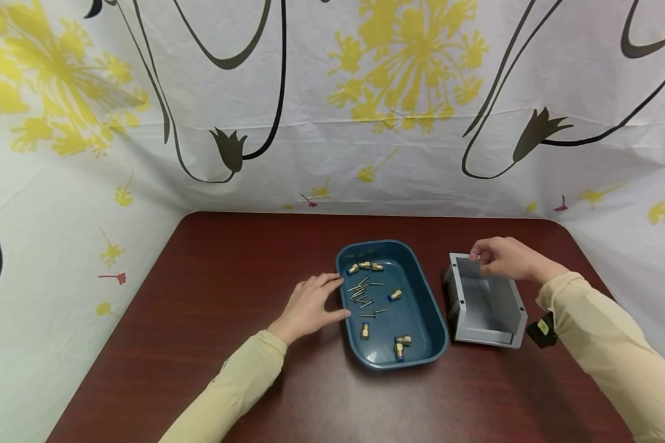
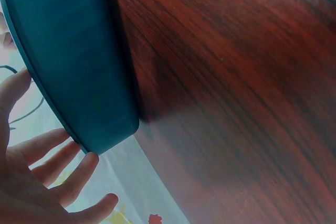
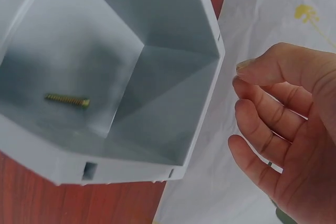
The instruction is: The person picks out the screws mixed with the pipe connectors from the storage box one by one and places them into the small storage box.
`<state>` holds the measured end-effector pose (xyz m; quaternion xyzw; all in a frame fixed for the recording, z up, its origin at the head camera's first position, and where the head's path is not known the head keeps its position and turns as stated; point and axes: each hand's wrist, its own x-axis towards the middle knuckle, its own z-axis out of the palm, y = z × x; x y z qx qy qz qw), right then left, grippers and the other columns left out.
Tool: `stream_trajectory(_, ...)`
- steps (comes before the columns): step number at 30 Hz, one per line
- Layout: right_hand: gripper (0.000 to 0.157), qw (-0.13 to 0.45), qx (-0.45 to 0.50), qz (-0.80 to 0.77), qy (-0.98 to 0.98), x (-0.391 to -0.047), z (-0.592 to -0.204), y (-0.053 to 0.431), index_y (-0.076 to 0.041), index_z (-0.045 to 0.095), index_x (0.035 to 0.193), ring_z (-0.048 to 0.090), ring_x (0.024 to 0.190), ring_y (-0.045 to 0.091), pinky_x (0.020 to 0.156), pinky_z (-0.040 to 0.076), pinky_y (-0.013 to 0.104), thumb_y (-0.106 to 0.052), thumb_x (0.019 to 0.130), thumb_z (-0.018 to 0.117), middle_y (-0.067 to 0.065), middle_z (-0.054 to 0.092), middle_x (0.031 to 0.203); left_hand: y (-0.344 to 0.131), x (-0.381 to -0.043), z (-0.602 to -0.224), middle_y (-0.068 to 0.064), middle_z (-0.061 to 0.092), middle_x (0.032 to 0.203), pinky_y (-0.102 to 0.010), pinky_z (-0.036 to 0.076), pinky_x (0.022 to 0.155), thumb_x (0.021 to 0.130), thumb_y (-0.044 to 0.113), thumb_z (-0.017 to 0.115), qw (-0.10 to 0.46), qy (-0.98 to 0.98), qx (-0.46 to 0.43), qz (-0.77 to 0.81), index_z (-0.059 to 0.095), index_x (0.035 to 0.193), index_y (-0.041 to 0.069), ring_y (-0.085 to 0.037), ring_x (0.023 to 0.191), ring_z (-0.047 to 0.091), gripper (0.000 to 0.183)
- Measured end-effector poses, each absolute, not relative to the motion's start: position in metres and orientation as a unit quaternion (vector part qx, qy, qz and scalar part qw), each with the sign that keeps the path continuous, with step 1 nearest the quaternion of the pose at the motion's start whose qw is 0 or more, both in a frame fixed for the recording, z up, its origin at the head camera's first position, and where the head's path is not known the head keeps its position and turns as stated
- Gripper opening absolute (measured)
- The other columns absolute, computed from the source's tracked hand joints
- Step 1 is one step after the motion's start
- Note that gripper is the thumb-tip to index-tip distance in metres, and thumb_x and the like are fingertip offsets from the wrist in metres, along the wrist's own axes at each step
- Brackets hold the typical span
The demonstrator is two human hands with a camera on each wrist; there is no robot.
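My left hand (image 1: 310, 307) touches the left rim of a blue tray (image 1: 421, 320), its fingers spread and fairly straight. In the tray lie several small screws (image 1: 359, 293) and several brass fittings (image 1: 395, 295), some with blue ends. Over the back of a grey plastic bin (image 1: 483, 336) hovers my right hand (image 1: 507, 258). The right wrist view shows that hand (image 3: 283, 124) beside the bin wall, fingers loosely bent and thumb tip near the index finger, with nothing visible between them. A single brass-coloured screw (image 3: 67, 99) lies on the bin's floor.
Tray and bin stand side by side on a dark reddish wooden table (image 1: 244, 264). A white cloth (image 1: 310, 141) with yellow flowers and dark stems hangs behind and around the table. A small black device (image 1: 543, 329) sits at the right wrist.
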<state>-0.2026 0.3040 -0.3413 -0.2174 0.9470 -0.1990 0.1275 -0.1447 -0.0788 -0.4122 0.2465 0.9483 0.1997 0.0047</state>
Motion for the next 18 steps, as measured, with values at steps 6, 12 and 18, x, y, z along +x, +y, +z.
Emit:
stream_trajectory(6,0.018,0.125,-0.229,-0.204,0.944,-0.205,-0.335,0.294,-0.004,0.059,0.089,0.047,0.062,0.014,0.053,0.039,0.030,0.001,0.072,0.057,0.002,0.055,0.072,-0.079,-0.145,-0.413,-0.006,0.043,0.129,-0.046,0.031,0.090,0.075,0.047,0.063,0.005,0.949,0.246,0.199,0.047,0.128,0.010,-0.023,0.113,0.041,0.066)
stream_trajectory(12,0.018,0.116,-0.245,-0.201,0.941,-0.210,-0.329,0.279,-0.004,0.059,0.089,0.049,0.062,0.013,0.055,0.040,0.031,0.001,0.072,0.058,-0.001,0.055,0.072,-0.079,-0.146,-0.412,-0.006,0.043,0.129,-0.046,0.031,0.090,0.075,0.048,0.063,0.004,0.948,0.248,0.197,0.047,0.128,0.010,-0.023,0.113,0.041,0.067)
stream_trajectory(18,0.017,0.110,-0.275,-0.201,0.934,-0.215,-0.323,0.256,-0.009,0.059,0.088,0.051,0.062,0.011,0.058,0.042,0.030,-0.002,0.073,0.060,-0.003,0.055,0.070,-0.079,-0.146,-0.413,-0.006,0.043,0.129,-0.046,0.031,0.090,0.076,0.048,0.063,0.005,0.949,0.247,0.198,0.047,0.128,0.011,-0.022,0.113,0.041,0.066)
